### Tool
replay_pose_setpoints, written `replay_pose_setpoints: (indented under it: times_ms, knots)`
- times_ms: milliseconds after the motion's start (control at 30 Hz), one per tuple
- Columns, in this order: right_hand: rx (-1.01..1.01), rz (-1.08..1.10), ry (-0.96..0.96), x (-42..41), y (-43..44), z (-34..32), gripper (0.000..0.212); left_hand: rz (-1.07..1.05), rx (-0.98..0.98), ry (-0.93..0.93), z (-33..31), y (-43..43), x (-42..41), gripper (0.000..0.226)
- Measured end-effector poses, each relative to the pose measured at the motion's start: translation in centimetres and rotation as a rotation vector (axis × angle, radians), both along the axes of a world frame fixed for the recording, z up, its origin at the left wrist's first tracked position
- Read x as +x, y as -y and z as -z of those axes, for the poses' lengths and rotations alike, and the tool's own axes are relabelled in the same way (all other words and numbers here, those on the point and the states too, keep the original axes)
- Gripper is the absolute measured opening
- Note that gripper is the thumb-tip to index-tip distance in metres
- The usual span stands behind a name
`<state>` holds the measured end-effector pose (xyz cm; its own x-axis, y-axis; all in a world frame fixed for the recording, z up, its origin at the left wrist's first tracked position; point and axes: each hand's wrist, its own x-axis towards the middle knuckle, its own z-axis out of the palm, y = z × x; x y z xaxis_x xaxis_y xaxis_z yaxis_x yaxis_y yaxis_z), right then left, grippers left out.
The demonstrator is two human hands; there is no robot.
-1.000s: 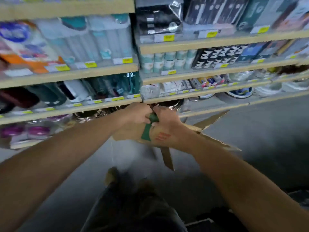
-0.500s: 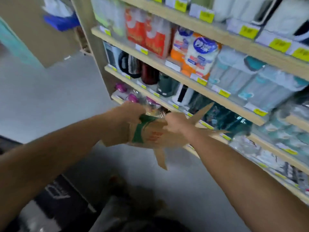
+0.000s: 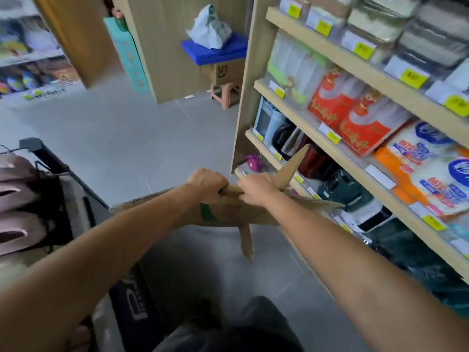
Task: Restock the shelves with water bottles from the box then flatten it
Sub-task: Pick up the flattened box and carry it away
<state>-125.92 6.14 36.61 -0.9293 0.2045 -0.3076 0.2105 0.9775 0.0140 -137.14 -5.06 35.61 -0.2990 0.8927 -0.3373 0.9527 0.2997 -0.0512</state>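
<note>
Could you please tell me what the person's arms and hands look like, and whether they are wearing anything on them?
Both forearms are bare up to the frame edge: no sleeves show. The left hand and right hand wear no gloves, and no watch, ring or bracelet is visible.

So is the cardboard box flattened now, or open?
Mostly flattened: the cardboard box is pressed thin between the left hand and right hand, flaps sticking out loose.

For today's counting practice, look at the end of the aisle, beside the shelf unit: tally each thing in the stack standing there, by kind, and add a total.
Pink plastic stool: 1
Cardboard box on the stool: 1
Blue flat pad or crate on that box: 1
White plastic bag on top: 1
Total: 4
</note>
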Motion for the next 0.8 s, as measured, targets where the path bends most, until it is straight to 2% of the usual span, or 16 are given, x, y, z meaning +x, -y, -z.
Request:
replay_pose_setpoints:
  times_ms: [133,233,500,800]
  knots:
    - [0.027,-0.044,-0.045,-5.0,-0.7,0.1,0.02,-0.012,0.078,-0.057,0.2,0.6,-4.6,0.02]
    - [0.021,-0.083,-0.133,-10.9,-1.7,0.8,0.019,-0.096,0.133,-0.052,0.8,0.5,-10.2,0.021]
    - [-0.038,-0.213,-0.319,-26.4,-7.6,2.9,0.02,-0.287,0.129,-0.129,1.7,-3.9,-23.7,0.024]
    - [-0.087,-0.379,-0.303,-44.2,-17.3,1.9,0.013,-0.504,0.162,-0.177,1.1,-12.3,-37.9,0.02]
